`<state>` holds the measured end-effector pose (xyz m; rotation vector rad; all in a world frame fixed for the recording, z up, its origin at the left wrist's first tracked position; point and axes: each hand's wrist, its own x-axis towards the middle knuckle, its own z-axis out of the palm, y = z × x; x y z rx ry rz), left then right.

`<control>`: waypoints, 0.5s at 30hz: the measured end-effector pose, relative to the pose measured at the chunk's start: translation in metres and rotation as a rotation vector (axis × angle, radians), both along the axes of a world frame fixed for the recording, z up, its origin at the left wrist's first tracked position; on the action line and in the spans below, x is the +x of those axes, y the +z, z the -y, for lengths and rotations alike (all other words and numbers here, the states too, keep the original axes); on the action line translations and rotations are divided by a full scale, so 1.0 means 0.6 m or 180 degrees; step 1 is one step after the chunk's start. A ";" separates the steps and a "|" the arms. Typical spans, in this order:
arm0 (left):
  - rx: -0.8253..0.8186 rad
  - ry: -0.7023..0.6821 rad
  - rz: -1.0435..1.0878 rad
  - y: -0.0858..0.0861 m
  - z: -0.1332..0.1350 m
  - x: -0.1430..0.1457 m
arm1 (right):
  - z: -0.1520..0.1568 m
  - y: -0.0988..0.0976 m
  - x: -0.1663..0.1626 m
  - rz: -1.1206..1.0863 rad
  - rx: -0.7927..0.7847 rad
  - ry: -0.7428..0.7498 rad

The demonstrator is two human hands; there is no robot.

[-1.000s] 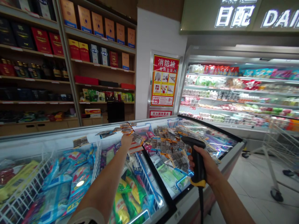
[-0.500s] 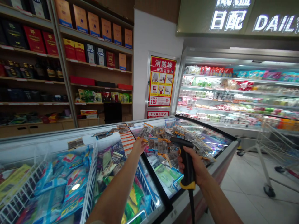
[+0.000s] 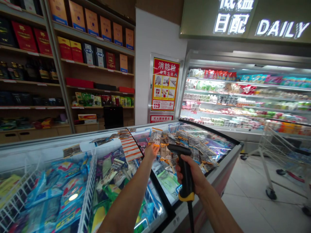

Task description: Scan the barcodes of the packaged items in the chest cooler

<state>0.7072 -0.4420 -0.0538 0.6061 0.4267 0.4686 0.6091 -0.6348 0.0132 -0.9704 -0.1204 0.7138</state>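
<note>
My left hand (image 3: pixel 151 151) reaches over the freezer's glass top and pinches the lower edge of a small snack packet (image 3: pixel 155 137) with orange ends. Wrapped in my right hand (image 3: pixel 191 171) is a black and yellow barcode scanner (image 3: pixel 186 178), its head level with the packets and its cable hanging down. Many similar packets (image 3: pixel 199 147) lie in a loose pile on the glass beyond the scanner. An orange-and-white striped sheet (image 3: pixel 130 147) lies left of my left hand.
The chest freezer (image 3: pixel 170 210) holds bagged goods, with blue bags (image 3: pixel 70 191) in a wire basket at left. A shopping cart (image 3: pixel 269 155) stands on the floor at right. Shelves with boxes (image 3: pixel 92 22) and a lit chiller (image 3: pixel 243 97) line the back.
My left hand, with the packet in it, has shifted slightly right. The scanner in my right hand has moved a little left, closer to that packet. The view has turned slightly.
</note>
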 end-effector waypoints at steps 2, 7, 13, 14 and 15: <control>0.0050 0.0018 -0.0034 0.000 0.002 0.001 | 0.000 0.002 -0.001 -0.0022 0.0049 0.0055; 0.0000 0.0057 0.0102 0.005 0.004 0.004 | -0.001 0.008 -0.002 -0.0109 0.0076 0.0196; -0.0017 0.0083 0.0103 0.008 0.004 0.004 | 0.002 0.015 -0.002 0.0040 0.0039 0.0038; 0.0011 0.0063 0.0142 0.007 0.003 0.003 | 0.004 0.016 -0.001 0.0086 0.0051 -0.0003; 0.0033 0.0054 0.0149 0.007 0.001 0.000 | 0.007 0.017 0.002 0.0130 0.0068 -0.0042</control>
